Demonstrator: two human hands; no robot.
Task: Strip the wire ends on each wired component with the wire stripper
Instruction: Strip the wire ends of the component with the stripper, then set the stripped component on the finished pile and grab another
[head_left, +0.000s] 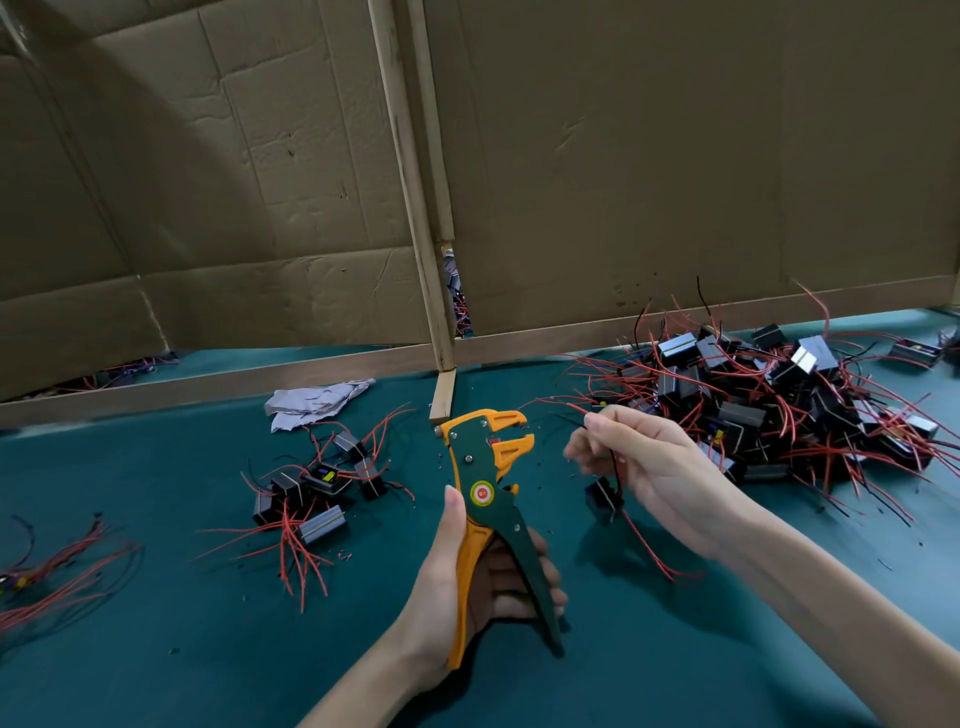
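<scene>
My left hand (467, 587) grips the handles of a green and orange wire stripper (491, 488), held upright over the green table with its jaws gaping toward the right. My right hand (639, 462) pinches the thin wires of a small black wired component (602, 500), which hangs below the fingers just right of the stripper's jaws. A red wire trails down from it. The wire ends stand apart from the jaws.
A large pile of black components with red wires (779, 405) lies at the right. A smaller group (317, 488) lies left of centre, and loose red wires (57, 577) lie at the far left. A grey cloth (311, 402) rests near the cardboard wall (623, 182).
</scene>
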